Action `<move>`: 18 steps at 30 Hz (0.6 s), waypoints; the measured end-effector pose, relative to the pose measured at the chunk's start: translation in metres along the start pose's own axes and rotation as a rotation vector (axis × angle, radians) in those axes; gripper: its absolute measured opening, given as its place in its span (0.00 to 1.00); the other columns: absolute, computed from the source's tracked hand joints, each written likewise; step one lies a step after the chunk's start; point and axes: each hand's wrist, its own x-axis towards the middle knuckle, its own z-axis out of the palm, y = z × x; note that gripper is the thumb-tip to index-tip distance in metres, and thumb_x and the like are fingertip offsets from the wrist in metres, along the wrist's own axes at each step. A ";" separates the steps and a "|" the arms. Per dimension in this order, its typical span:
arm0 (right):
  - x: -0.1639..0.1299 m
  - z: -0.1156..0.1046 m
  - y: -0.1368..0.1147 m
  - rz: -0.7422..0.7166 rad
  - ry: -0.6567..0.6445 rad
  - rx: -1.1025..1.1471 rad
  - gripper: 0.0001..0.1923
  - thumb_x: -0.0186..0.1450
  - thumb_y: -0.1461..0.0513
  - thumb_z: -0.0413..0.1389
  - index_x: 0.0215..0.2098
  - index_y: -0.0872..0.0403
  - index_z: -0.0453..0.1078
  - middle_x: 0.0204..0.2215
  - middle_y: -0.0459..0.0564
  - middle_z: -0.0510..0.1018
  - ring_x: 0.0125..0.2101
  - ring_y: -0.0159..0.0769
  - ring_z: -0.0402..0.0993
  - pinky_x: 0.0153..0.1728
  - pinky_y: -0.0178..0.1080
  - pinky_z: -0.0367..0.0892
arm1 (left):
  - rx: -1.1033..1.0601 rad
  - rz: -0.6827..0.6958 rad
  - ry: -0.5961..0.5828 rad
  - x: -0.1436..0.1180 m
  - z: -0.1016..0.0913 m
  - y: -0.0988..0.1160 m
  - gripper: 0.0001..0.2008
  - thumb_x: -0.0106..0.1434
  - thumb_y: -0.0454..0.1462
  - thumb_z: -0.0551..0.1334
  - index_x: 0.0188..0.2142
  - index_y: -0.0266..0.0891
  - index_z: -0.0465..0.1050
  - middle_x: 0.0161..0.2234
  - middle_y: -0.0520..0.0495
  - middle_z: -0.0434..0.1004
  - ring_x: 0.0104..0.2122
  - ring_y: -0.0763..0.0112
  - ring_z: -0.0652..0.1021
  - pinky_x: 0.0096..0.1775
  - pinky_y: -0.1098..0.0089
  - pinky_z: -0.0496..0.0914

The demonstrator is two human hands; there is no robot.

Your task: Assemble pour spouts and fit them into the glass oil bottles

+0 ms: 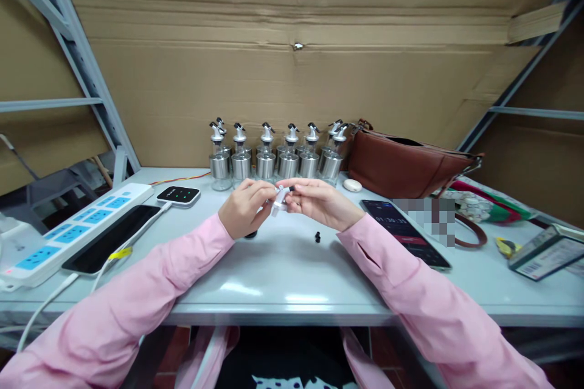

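Above the middle of the table, my left hand (247,206) and my right hand (320,199) meet around a white pour spout (280,200) with a dark tip. The left fingers are closed on its left side. Fingers of my right hand pinch it from the right, near the dark end. On the table below my right hand lies a small black fitting (317,236). A dark round piece (250,234) is partly hidden under my left hand. Behind both hands stand several glass and steel oil bottles (265,164), topped with similar white and black spouts.
A power strip (77,234), a black phone (112,238) and a small device with green lights (179,196) are at the left. At the right are a brown handbag (401,161), another phone (404,234), a round white case (352,185) and a box (550,252). Cardboard (292,85) rises behind.
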 end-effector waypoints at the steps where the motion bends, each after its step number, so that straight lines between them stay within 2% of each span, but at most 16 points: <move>1: 0.000 0.000 0.000 -0.001 -0.007 0.009 0.13 0.55 0.63 0.60 0.39 0.60 0.74 0.28 0.49 0.75 0.30 0.28 0.71 0.34 0.33 0.67 | -0.002 0.002 0.002 0.000 0.000 0.000 0.08 0.60 0.27 0.51 0.37 0.39 0.59 0.31 0.47 0.73 0.33 0.71 0.75 0.34 0.69 0.68; 9: -0.001 0.000 0.001 0.001 -0.068 -0.037 0.12 0.57 0.61 0.59 0.38 0.59 0.73 0.24 0.45 0.69 0.25 0.27 0.66 0.29 0.34 0.63 | 0.006 0.014 -0.007 -0.002 0.001 0.000 0.09 0.62 0.26 0.51 0.39 0.40 0.59 0.35 0.45 0.74 0.36 0.70 0.74 0.37 0.69 0.68; 18: 0.000 0.000 0.004 -0.032 -0.120 -0.055 0.14 0.56 0.58 0.61 0.38 0.58 0.70 0.22 0.41 0.63 0.24 0.26 0.63 0.31 0.35 0.60 | 0.002 -0.017 -0.018 0.000 0.000 -0.001 0.07 0.65 0.28 0.48 0.38 0.39 0.59 0.33 0.46 0.73 0.34 0.72 0.73 0.36 0.71 0.66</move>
